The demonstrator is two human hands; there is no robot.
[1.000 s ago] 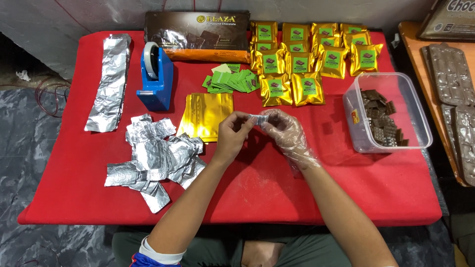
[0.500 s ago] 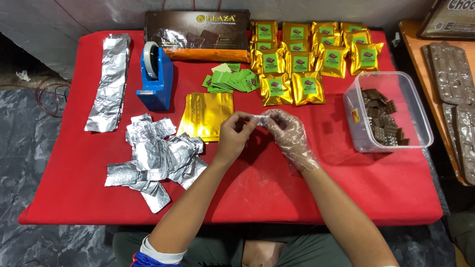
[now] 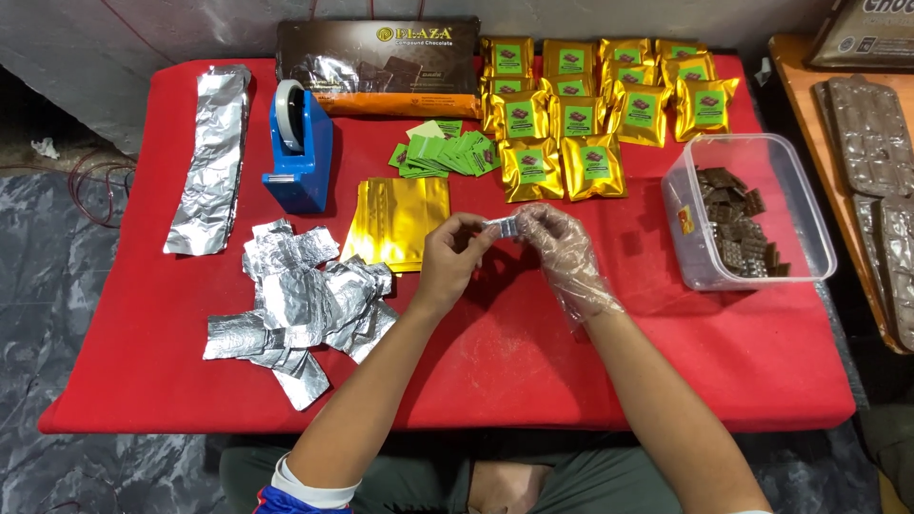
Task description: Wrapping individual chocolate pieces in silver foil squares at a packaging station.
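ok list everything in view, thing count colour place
foil piece: one, silver, held between both hands
foil squares: a heap, silver, left of the hands
foil strip: one, silver, far left of the table
tape dispenser: one, blue, right of the strip
empty pouches: a stack, gold, by the left hand
labels: a pile, green, above the pouches
filled pouches: over a dozen, gold with green labels, top right
chocolate box: one, brown, top centre
tub: one, clear, holds brown chocolate pieces, right
table: one, red cover
left hand: bare
right hand: in a clear glove
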